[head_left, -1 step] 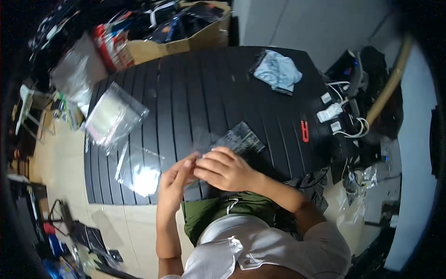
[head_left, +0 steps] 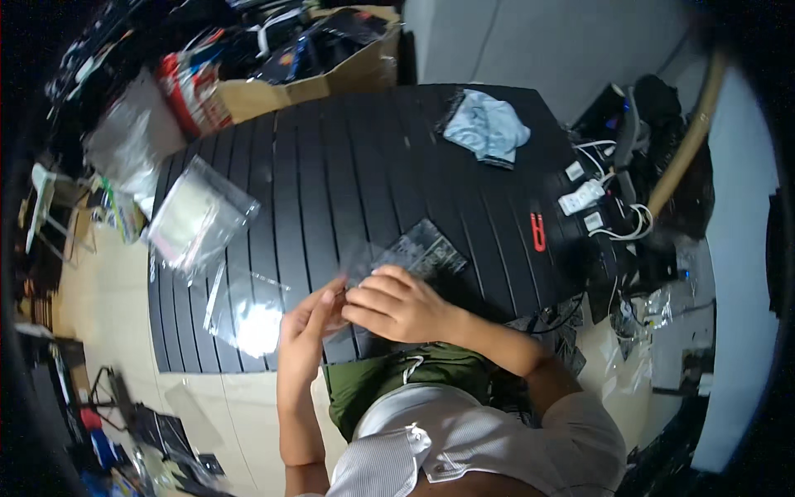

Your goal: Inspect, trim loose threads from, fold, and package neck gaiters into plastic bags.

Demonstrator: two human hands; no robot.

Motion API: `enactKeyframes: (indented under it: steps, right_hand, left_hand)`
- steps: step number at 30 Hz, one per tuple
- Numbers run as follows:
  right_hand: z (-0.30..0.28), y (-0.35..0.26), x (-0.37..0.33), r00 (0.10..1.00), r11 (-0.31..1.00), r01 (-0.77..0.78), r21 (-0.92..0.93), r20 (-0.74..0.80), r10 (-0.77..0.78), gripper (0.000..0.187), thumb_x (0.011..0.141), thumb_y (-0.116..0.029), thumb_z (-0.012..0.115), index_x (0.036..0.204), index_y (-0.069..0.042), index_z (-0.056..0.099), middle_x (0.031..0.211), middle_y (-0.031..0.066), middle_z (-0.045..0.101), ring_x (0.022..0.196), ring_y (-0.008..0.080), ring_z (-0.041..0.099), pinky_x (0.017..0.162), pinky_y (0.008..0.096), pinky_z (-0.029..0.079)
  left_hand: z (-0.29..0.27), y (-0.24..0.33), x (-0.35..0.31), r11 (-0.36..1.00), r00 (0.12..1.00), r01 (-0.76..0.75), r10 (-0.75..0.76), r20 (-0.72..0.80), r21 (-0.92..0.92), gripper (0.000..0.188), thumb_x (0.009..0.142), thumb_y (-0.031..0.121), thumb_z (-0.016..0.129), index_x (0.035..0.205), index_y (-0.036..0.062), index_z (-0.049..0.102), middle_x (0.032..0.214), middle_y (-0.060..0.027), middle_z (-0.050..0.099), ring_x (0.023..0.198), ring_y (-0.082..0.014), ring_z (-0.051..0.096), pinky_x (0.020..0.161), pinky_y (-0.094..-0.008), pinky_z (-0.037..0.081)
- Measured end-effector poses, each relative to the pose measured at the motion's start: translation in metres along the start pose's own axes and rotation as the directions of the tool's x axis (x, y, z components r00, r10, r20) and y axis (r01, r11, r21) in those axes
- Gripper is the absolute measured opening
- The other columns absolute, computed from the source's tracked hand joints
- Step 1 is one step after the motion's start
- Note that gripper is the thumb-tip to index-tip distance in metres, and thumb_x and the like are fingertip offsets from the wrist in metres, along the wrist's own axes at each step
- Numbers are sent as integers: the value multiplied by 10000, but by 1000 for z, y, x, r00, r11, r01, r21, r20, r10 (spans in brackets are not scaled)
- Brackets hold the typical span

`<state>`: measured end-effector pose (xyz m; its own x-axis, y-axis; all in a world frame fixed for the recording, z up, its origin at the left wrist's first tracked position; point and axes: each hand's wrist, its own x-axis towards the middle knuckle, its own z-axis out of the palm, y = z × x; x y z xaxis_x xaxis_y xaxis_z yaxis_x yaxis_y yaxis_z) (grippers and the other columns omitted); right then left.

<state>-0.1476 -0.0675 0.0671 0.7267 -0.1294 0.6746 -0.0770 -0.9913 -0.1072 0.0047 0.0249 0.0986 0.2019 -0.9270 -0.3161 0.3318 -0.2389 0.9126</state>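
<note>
My left hand (head_left: 305, 325) is closed, thumb and fingers pinching a clear plastic bag (head_left: 358, 263) near the table's front edge. Against it, my right hand (head_left: 392, 306) has its fingers curled over the same thin film; their tips are hidden. Just beyond the right hand lies a dark flat packet with grey print (head_left: 431, 250). To the left of my hands, another clear plastic bag (head_left: 247, 311) lies flat and reflects a bright glare. Farther left is a stack of clear bags with pale and pinkish contents (head_left: 192, 217).
The black slatted table (head_left: 331, 182) carries a crumpled light-blue cloth (head_left: 489, 126) at the far right and a small red thread snipper (head_left: 538, 232). White plugs and cables (head_left: 581, 197) crowd the right edge. Behind stands a cardboard box (head_left: 331, 81) full of dark items.
The whole view has shifted slightly, so the table things sit a little farther left. My hands keep nearly the same pose on the film.
</note>
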Motion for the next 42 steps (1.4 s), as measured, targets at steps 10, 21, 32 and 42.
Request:
enactKeyframes:
  steps: [10, 21, 32, 42]
  right_hand:
    - [-4, 2, 4, 985, 955, 139, -261, 136, -106, 117, 705, -175, 543, 782, -100, 588, 872, -4, 549, 943, 164, 485, 959, 362, 319]
    - [6, -11, 15, 872, 920, -205, -334, 365, 327, 352, 749, -151, 487, 1035, 29, 584, 1051, 172, 560, 1104, 320, 450, 1003, 425, 263]
    - [43, -12, 12, 797, 769, -404, -495, 224, 562, 484, 833, -215, 383, 1228, 61, 419, 1346, 237, 319, 1216, 372, 346, 1019, 428, 268]
    - [22, 10, 4, 918, 916, -388, -105, 49, 394, 640, 773, -218, 568, 1349, -326, 311, 1449, 171, 97, 1324, 422, 36, 988, 651, 79]
  left_hand:
    - [21, 3, 8, 679, 915, -230, 395, -83, 697, 276, 903, 116, 462, 1130, -20, 540, 948, -221, 621, 801, -172, 630, 677, -273, 472]
    - [41, 4, 18, 102, 689, -435, 677, 258, 895, 298, 837, 6, 489, 1131, -26, 529, 1076, -203, 578, 981, -335, 575, 812, -379, 462]
    - [48, -8, 8, -86, 644, -519, 614, 456, 850, 359, 811, 55, 505, 1165, -4, 521, 1132, -158, 567, 1094, -291, 524, 935, -410, 397]
    - [20, -17, 18, 715, 639, -587, 698, -323, 381, 653, 859, 370, 482, 1391, 140, 184, 1419, -158, 221, 1326, -306, 170, 1058, -464, 132]
